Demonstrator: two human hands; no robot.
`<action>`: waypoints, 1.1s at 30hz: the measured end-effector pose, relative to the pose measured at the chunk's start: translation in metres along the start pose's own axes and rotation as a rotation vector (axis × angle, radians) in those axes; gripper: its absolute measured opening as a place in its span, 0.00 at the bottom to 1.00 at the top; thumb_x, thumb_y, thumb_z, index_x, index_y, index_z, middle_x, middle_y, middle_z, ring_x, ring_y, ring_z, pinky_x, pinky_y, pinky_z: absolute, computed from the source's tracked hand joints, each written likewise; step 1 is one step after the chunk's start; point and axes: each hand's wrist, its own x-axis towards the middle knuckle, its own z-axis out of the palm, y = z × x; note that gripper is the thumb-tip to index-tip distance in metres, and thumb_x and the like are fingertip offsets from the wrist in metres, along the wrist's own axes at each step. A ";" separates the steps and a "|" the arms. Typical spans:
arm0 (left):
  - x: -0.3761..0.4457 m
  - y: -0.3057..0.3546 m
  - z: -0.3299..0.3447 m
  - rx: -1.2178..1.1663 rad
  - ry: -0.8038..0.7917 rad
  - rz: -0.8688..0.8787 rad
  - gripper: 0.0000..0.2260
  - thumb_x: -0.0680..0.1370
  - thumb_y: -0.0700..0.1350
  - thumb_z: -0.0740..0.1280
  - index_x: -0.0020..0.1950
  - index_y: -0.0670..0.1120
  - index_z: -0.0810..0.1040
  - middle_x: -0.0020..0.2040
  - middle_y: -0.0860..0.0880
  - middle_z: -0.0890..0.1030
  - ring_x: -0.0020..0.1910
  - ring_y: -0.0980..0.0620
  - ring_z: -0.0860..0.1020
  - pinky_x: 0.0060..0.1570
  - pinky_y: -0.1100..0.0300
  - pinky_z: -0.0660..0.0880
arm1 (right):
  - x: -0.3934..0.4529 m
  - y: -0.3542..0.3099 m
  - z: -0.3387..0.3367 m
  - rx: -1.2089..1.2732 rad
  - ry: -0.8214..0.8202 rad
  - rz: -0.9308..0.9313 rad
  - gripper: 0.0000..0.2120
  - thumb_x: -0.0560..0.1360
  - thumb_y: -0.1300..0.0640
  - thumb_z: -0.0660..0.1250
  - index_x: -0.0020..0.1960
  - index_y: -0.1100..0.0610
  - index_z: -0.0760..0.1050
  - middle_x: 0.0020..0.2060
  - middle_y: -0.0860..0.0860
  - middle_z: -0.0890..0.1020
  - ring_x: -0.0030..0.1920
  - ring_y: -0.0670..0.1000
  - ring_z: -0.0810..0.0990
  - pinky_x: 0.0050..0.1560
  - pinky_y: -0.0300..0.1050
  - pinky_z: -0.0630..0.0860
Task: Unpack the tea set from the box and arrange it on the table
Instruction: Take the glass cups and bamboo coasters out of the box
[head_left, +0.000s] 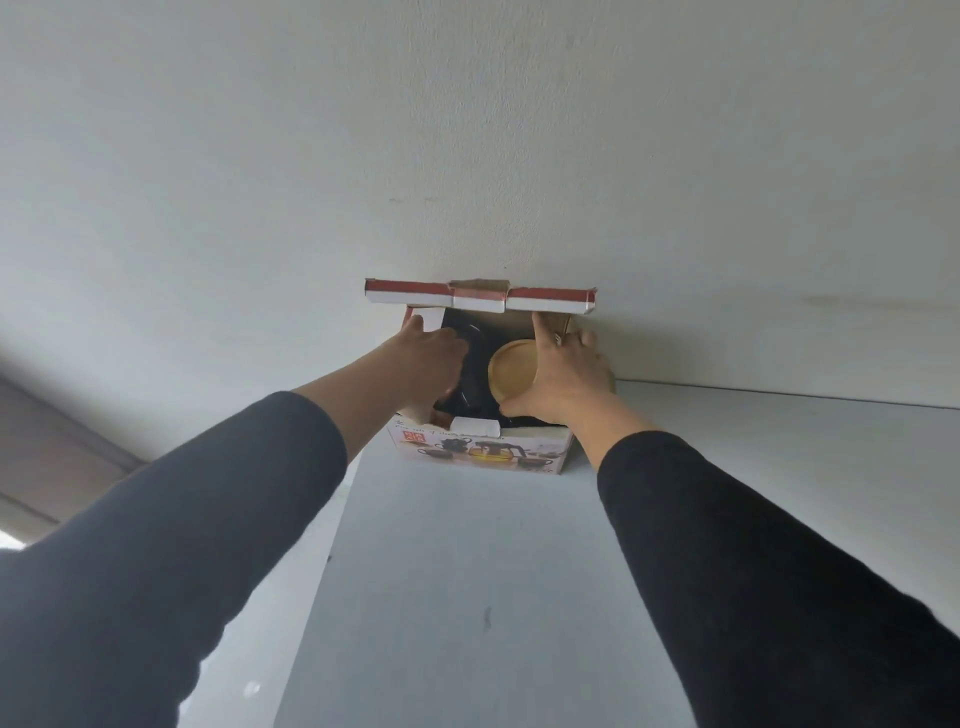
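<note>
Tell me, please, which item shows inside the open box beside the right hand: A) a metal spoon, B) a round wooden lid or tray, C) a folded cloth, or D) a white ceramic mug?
B: a round wooden lid or tray lies in the open box, with the right hand curled along its edge.

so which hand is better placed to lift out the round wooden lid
Right. The right hand already wraps the edge of the round wooden lid inside the open cardboard box. The left hand reaches into the dark contents on the other side.
</note>
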 end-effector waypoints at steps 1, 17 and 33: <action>0.000 -0.002 0.001 -0.039 0.007 0.002 0.10 0.70 0.55 0.69 0.45 0.50 0.80 0.54 0.50 0.71 0.58 0.51 0.68 0.56 0.51 0.65 | 0.000 0.000 0.001 -0.004 0.012 -0.004 0.55 0.56 0.35 0.73 0.73 0.50 0.47 0.67 0.58 0.67 0.66 0.61 0.61 0.62 0.55 0.65; 0.002 -0.001 0.003 -0.377 -0.219 -0.093 0.13 0.74 0.51 0.69 0.56 0.46 0.78 0.47 0.53 0.77 0.44 0.53 0.75 0.52 0.58 0.76 | 0.007 -0.002 0.012 0.092 0.005 0.139 0.51 0.43 0.30 0.64 0.65 0.44 0.61 0.59 0.51 0.72 0.60 0.56 0.71 0.57 0.51 0.73; -0.023 -0.020 0.014 -0.258 0.198 -0.029 0.13 0.73 0.55 0.67 0.54 0.52 0.81 0.60 0.52 0.70 0.61 0.51 0.66 0.57 0.51 0.66 | -0.010 -0.001 -0.019 0.101 0.092 0.035 0.57 0.56 0.37 0.75 0.74 0.48 0.45 0.66 0.58 0.66 0.66 0.60 0.64 0.61 0.53 0.68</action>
